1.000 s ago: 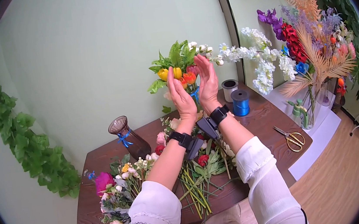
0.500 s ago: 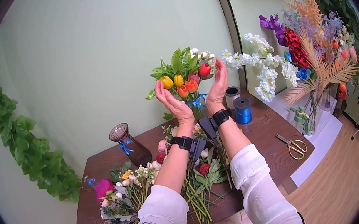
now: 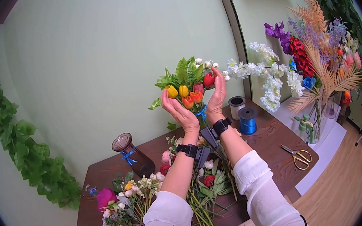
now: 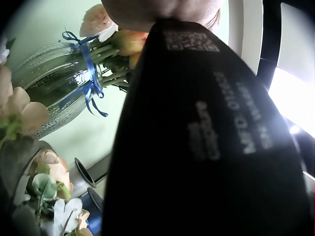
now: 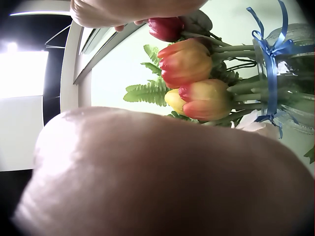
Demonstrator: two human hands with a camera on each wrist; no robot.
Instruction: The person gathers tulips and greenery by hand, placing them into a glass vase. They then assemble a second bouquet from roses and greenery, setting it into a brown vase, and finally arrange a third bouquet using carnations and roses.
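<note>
Both hands cup the sides of a bouquet of yellow tulips (image 3: 183,90), orange-red tulips (image 3: 196,96) and a red tulip (image 3: 209,79), backed by fern leaves (image 3: 182,72). On the left side is the left hand (image 3: 182,114), fingers lightly bent and fingertips right by a yellow bloom. Opposite, the right hand (image 3: 216,98) has its fingers raised beside the red tulip. The stems stand in a clear glass vase (image 4: 49,73), tied at the neck with a blue ribbon (image 5: 271,64). Neither hand is wrapped around a stem or bloom.
A dark glass vase (image 3: 141,162) leans at the left of the brown table (image 3: 268,156). Loose flowers (image 3: 132,197) and cut stems (image 3: 202,210) lie in front. At right are a blue ribbon spool (image 3: 247,121), a white spool (image 3: 237,106), gold-handled scissors (image 3: 298,158) and a tall arrangement (image 3: 316,54).
The hands first stood close together in front of the blooms, then spread to the sides, uncovering them. Since then they have drawn slightly inward. The whole head view has shifted, with the scene lower.
</note>
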